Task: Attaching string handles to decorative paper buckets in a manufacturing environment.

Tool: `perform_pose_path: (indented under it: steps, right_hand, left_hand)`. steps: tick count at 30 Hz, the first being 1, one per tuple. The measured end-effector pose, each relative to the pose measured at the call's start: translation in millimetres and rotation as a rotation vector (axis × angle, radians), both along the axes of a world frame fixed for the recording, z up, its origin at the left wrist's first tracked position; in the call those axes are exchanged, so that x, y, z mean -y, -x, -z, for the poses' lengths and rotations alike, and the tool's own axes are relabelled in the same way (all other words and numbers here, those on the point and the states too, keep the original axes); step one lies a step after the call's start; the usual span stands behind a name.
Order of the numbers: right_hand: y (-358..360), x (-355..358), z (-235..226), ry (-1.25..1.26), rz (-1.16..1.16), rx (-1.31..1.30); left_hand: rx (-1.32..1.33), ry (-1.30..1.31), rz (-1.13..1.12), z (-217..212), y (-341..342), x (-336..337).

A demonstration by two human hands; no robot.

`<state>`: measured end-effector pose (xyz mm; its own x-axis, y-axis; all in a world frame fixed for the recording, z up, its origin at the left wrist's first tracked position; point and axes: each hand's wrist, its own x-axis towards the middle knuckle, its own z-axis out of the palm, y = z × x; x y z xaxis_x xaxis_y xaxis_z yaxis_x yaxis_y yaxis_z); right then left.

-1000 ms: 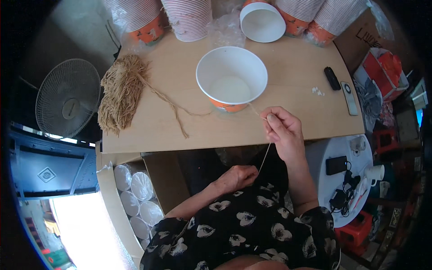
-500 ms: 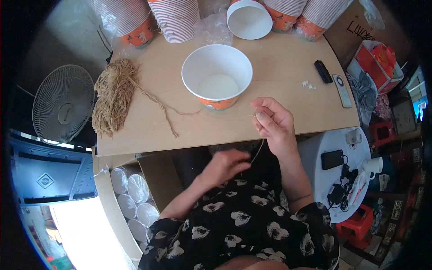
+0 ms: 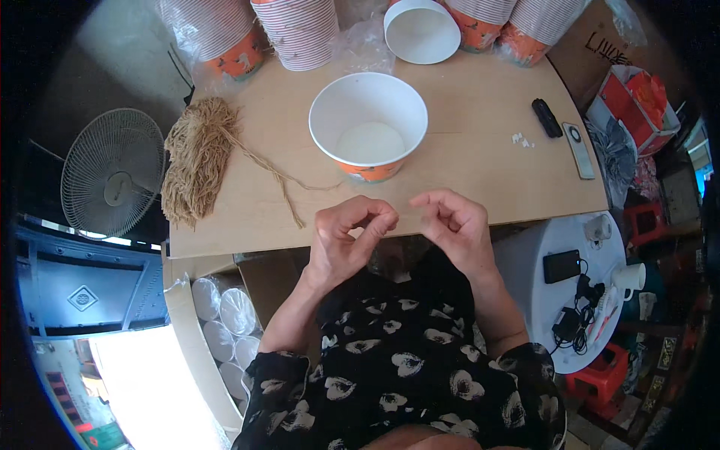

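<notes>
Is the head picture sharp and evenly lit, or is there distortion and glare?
Head view: fisheye bends the table edges, corners are black; hands and bowl look sharp; strong overexposed glare at lower left; table is softly and evenly lit.

Both hands, left point(image 3: 346, 238) and right point(image 3: 455, 226), pinch together near the table edge point(image 3: 247, 240), just below the white paper bowl point(image 3: 368, 124).

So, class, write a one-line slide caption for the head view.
Left hand and right hand pinch together at the table edge, below a white paper bowl and twine bundle.
</notes>
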<state>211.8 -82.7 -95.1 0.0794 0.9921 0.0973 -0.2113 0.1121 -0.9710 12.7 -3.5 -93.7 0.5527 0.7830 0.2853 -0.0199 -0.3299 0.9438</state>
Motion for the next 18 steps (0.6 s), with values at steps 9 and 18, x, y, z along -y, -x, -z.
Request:
perform_pose_path:
  steps: [9,18]
  right_hand:
    - [13.8,2.5,4.9,-0.154,0.338,0.203]
    - [32.8,-32.4,17.8,-0.553,0.674,0.544]
  left_hand:
    - [-0.316,-0.733,-0.085,-57.0,4.8,-39.7]
    - [-0.459,-0.822,-0.107,-40.8,-15.1,-61.6]
